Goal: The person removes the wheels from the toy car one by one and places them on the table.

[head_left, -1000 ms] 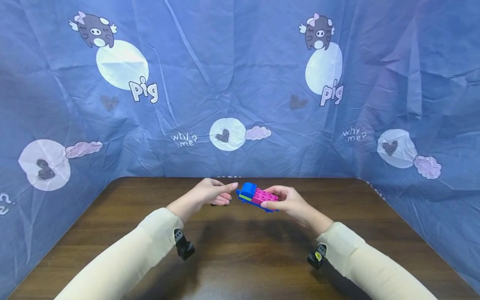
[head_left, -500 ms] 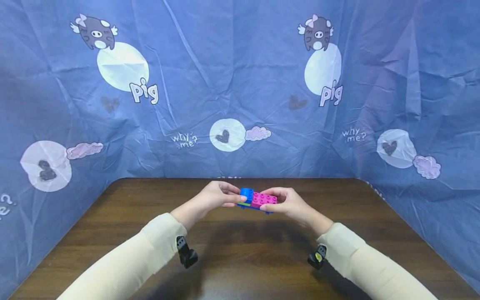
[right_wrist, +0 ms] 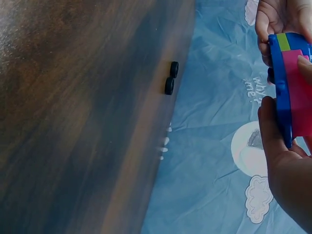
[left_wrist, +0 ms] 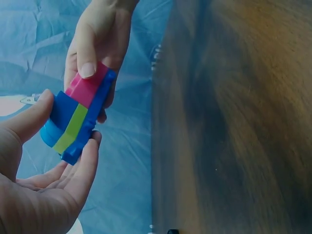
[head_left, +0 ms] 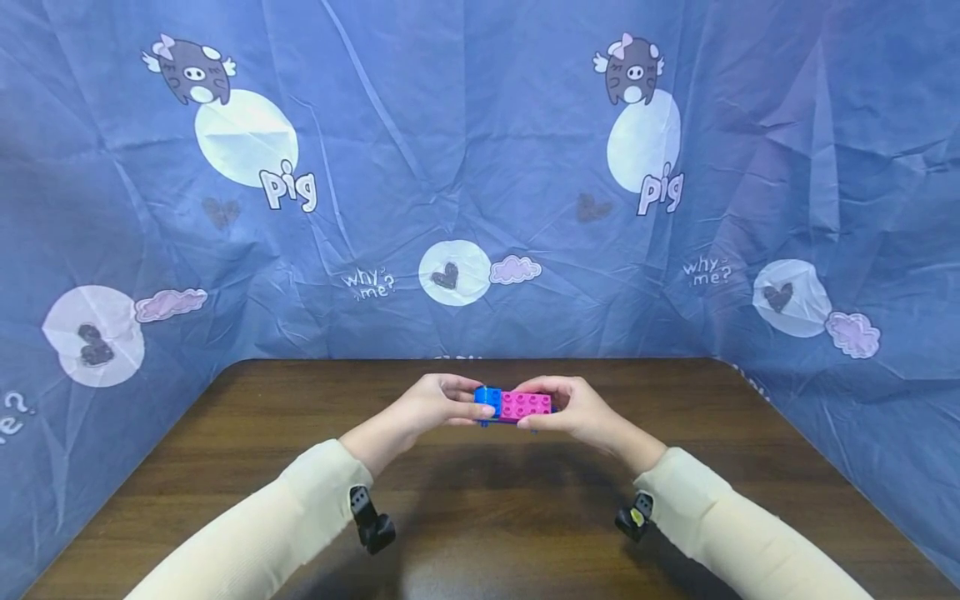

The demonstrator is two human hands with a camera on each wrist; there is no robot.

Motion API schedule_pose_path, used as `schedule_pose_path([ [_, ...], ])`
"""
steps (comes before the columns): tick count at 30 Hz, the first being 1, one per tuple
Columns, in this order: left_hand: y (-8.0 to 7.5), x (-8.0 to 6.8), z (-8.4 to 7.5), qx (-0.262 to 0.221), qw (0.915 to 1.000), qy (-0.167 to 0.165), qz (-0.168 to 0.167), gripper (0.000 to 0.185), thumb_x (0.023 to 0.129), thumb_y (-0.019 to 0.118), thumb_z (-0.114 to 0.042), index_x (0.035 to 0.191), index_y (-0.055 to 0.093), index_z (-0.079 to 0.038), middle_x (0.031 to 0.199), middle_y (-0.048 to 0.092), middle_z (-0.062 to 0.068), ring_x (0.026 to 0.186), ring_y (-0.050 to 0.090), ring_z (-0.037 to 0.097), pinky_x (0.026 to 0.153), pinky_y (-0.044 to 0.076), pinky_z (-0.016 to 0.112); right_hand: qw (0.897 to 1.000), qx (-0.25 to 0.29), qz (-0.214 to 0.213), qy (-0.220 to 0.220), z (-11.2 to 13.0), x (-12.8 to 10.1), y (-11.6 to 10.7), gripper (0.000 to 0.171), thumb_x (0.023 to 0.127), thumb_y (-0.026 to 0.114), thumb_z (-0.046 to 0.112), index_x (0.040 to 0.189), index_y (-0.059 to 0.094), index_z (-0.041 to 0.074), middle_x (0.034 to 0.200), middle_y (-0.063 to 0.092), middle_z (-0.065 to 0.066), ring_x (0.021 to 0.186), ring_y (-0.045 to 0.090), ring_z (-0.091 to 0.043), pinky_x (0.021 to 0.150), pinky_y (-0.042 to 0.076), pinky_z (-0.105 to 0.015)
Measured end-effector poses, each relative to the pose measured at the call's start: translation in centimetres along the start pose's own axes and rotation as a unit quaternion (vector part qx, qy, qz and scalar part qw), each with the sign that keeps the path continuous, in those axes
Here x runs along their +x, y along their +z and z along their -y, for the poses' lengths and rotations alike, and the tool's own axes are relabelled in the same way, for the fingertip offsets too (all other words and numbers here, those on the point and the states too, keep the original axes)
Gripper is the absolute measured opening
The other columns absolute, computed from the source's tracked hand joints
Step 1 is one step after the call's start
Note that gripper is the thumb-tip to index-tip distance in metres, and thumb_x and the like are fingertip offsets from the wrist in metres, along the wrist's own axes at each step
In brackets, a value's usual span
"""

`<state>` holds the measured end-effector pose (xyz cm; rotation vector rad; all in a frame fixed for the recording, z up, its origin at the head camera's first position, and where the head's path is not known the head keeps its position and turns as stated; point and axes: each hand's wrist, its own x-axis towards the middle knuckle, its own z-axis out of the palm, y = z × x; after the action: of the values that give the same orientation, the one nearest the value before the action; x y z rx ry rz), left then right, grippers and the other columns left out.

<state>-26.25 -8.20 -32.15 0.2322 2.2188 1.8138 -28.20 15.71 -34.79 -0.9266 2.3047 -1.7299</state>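
Both hands hold a toy block car (head_left: 517,406) up above the table. It has a blue base (right_wrist: 280,92), a pink studded brick (head_left: 527,403) on its right part, and a rounded blue brick (left_wrist: 62,114) over a lime green layer (left_wrist: 71,127) on its left. My left hand (head_left: 431,404) grips the blue end, thumb on the blue brick and fingers under the base, as the left wrist view shows. My right hand (head_left: 585,414) pinches the pink end between thumb and fingers. A small black part (right_wrist: 271,75) shows under the base.
A pair of black toy wheels (right_wrist: 170,78) stands on the brown wooden table (head_left: 480,517) near its far edge, seen in the right wrist view and hidden in the head view. A blue printed cloth (head_left: 465,167) hangs behind and on both sides.
The left hand, apart from the toy car a second ago, has moved right and taken hold of its blue end. The car has turned from slanted to nearly level. The right hand keeps its grip.
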Motion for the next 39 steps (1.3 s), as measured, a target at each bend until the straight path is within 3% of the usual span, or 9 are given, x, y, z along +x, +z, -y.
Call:
schedule_pose_path([
  [8,0.2,-0.3,0.5,0.005,0.9994,0.034,-0.011,0.052,0.083,0.075,-0.005,0.130,0.055,0.006,0.117,0.066,0.024,0.089,0.068,0.016,0.093,0.055,0.038,1.000,-0.013,0.001,-0.017,0.5,0.2,0.2,0.052,0.077,0.081,0.005,0.124,0.061,0.000,0.117,0.064,-0.021,0.091,0.064,-0.011,0.077,0.056,-0.023],
  [16,0.3,-0.3,0.9,0.000,0.9975,0.054,-0.045,0.049,0.081,0.076,-0.004,0.127,0.059,0.002,0.118,0.066,0.023,0.100,0.067,0.019,0.090,0.054,0.031,0.999,0.012,-0.019,0.024,0.4,0.4,0.0,0.060,0.080,0.079,0.008,0.133,0.053,0.001,0.123,0.061,-0.018,0.101,0.063,-0.011,0.083,0.054,-0.022],
  [20,0.3,-0.3,1.1,-0.007,0.9962,0.061,-0.062,0.049,0.081,0.076,-0.003,0.127,0.060,0.001,0.120,0.066,0.023,0.106,0.066,0.023,0.091,0.054,0.031,0.998,0.030,-0.026,0.049,0.2,0.5,-0.1,0.061,0.082,0.077,0.010,0.136,0.050,0.000,0.119,0.064,-0.015,0.100,0.065,-0.011,0.084,0.054,-0.024],
  [25,0.4,-0.3,1.4,-0.003,0.9942,0.074,-0.079,0.051,0.079,0.078,-0.003,0.127,0.059,0.000,0.118,0.066,0.021,0.105,0.066,0.026,0.087,0.054,0.029,0.996,0.060,-0.026,0.065,-0.3,0.6,-0.1,0.058,0.085,0.074,0.011,0.133,0.048,-0.008,0.103,0.070,-0.008,0.091,0.068,-0.012,0.085,0.056,-0.028],
  [32,0.8,-0.5,1.9,-0.005,0.9913,0.112,-0.069,0.056,0.075,0.079,0.004,0.126,0.056,0.000,0.116,0.066,0.021,0.097,0.067,0.021,0.081,0.054,0.024,0.992,0.099,-0.024,0.070,-0.2,0.4,0.4,0.047,0.087,0.072,0.012,0.122,0.052,-0.013,0.092,0.071,-0.001,0.083,0.072,-0.013,0.088,0.056,-0.038],
  [39,0.9,-0.6,2.1,0.028,0.9897,0.126,-0.062,0.057,0.076,0.079,0.003,0.127,0.054,0.002,0.116,0.065,0.022,0.101,0.066,0.026,0.086,0.056,0.032,0.994,0.066,-0.050,0.072,0.1,0.3,0.6,0.049,0.083,0.077,0.015,0.120,0.057,-0.011,0.090,0.072,0.002,0.082,0.067,-0.008,0.079,0.055,-0.024],
])
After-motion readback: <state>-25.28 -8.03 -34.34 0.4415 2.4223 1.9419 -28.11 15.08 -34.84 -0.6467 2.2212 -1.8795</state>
